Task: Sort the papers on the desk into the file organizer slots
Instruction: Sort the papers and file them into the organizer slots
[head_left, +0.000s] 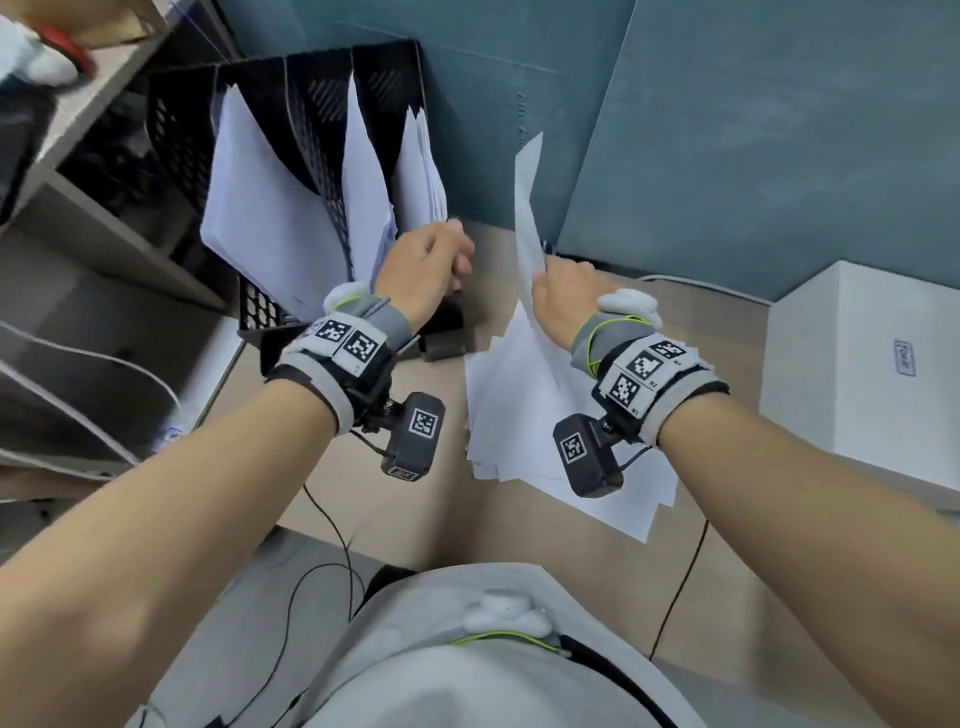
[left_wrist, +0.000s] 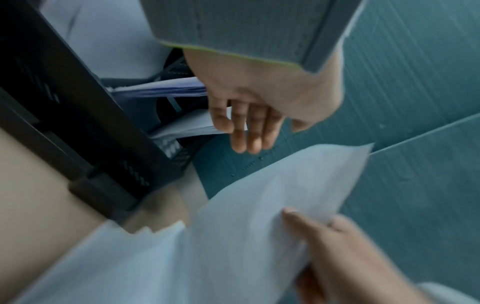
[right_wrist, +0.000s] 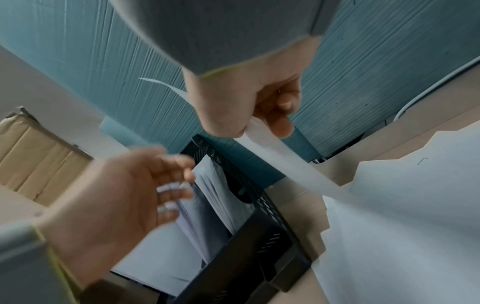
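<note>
A black mesh file organizer (head_left: 176, 130) stands at the desk's back left, with white papers (head_left: 244, 197) upright in several slots. My left hand (head_left: 457, 249) hovers at the papers in the rightmost slot (head_left: 423, 171); in the left wrist view its fingers (left_wrist: 246, 133) are straight and hold nothing. My right hand (head_left: 545, 275) pinches the lower edge of a single white sheet (head_left: 527, 197), held upright to the right of the organizer. The right wrist view shows thumb and fingers (right_wrist: 278, 125) clamped on that sheet (right_wrist: 285, 170). A loose pile of papers (head_left: 519, 415) lies on the desk below my right wrist.
A blue partition wall (head_left: 727, 130) runs behind the desk. A white box (head_left: 857, 374) stands at the right. Shelving (head_left: 104, 218) with white cables sits to the left of the organizer. A black cable (head_left: 680, 571) crosses the desk's front.
</note>
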